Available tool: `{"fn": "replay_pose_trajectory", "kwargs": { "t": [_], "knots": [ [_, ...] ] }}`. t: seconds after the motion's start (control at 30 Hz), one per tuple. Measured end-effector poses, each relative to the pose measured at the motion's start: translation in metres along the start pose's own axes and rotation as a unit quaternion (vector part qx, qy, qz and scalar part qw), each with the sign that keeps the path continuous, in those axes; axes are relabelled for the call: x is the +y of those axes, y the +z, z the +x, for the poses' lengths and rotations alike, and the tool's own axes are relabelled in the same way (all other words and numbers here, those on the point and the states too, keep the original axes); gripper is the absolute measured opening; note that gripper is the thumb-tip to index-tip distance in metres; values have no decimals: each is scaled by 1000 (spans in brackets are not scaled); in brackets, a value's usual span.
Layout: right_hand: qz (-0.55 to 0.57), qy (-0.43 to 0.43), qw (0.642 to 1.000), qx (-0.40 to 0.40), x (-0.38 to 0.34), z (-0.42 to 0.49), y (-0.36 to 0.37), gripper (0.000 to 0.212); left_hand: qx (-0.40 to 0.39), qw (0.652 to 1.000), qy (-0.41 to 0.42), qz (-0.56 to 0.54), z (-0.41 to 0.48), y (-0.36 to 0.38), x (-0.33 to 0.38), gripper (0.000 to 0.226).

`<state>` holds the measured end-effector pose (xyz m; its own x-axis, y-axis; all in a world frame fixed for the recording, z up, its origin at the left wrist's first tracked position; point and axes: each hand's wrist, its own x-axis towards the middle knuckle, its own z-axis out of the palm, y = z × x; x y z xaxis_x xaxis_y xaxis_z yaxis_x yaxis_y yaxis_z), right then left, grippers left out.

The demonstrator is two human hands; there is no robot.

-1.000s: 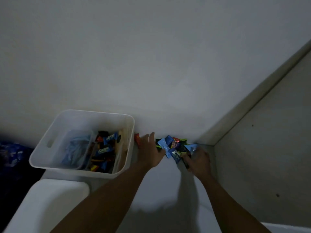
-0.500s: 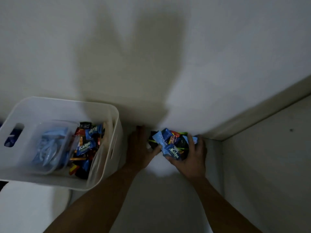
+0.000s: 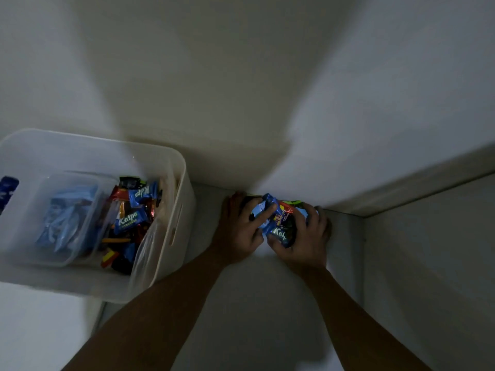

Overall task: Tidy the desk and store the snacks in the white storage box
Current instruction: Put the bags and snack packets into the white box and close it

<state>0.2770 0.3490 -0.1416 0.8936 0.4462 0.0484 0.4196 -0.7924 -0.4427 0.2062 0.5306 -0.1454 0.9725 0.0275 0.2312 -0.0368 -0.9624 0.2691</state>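
Two hands busy: left hand (image 3: 237, 232) and right hand (image 3: 306, 238) together grasp snack packets (image 3: 280, 218) at far wall (image 3: 241, 103); white storage box (image 3: 185, 167) left.

"Kalpa" reads on a blue wrapper (image 3: 128, 222) in the white storage box (image 3: 184, 167); a second blue wrapper (image 3: 142, 194) at its 12 o'clock shows it upside down; "Kal" shows on the snack pile (image 3: 280, 233) at the box's 3 o'clock
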Motion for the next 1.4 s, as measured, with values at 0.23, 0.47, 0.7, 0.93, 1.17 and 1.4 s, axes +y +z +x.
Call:
{"fn": "replay_pose_trajectory", "kwargs": {
  "t": [0.23, 0.47, 0.7, 0.93, 1.17, 1.4],
  "knots": [
    [48, -5, 999, -5, 2, 2, 0, 66, -8, 999, -37, -1, 6, -2, 6, 60],
    [18, -20, 999, 22, 0, 5, 6, 51, -48, 998, -43, 2, 10, -5, 5, 50],
    [41, -55, 997, 46, 6, 6, 4, 38, -72, 996, -51, 9, 13, -6, 9, 43],
    [65, -93, 993, 13, 9, 8, 2, 47, -102, 993, -44, -51, 20, -15, 11, 77],
    [83, -82, 993, -21, 8, 6, 2, 44, -156, 985, -47, -49, 30, -12, 2, 67],
    [116, -84, 990, 2, 2, 3, 0, 41, -137, 986, -77, -51, 20, -11, 10, 55]
  ]
}}
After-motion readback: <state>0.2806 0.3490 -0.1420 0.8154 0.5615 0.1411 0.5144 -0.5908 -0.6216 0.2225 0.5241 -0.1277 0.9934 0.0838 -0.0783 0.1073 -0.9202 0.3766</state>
